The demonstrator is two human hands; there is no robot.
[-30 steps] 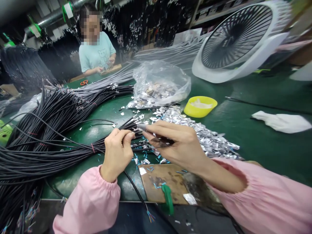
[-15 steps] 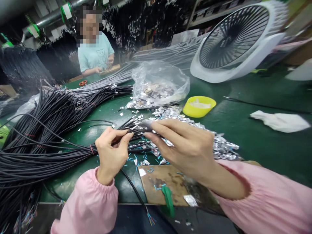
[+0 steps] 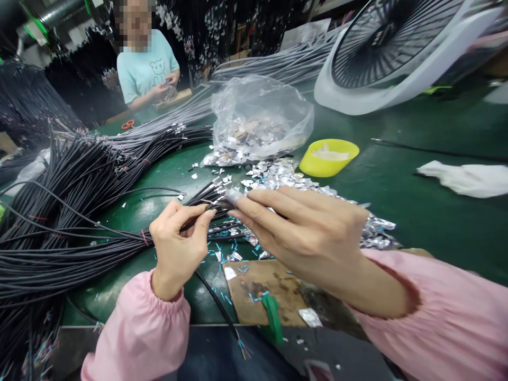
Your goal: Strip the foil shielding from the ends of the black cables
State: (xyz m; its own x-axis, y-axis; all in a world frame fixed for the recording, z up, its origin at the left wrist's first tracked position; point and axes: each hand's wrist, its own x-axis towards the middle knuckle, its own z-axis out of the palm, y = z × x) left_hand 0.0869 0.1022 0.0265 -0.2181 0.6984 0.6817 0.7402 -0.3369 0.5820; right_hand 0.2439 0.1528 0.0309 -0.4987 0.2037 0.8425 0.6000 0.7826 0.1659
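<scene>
Fingers: left hand pinched a black cable between thumb and forefinger; right hand pinched the cable's end at its fingertips, one capped in grey.
Cable: at table centre, running back toward 9 o'clock into the cable bundle.
Plastic bag: at 12 o'clock, held foil scraps.
Yellow bowl: at 1 o'clock, held something pale.
Foil pile: loose beside the bag.
Green table: beneath all.

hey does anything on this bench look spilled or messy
Yes. Silver foil scraps lie strewn over the green table beside the plastic bag, and tiny blue wire clippings are scattered near the hands.
</scene>
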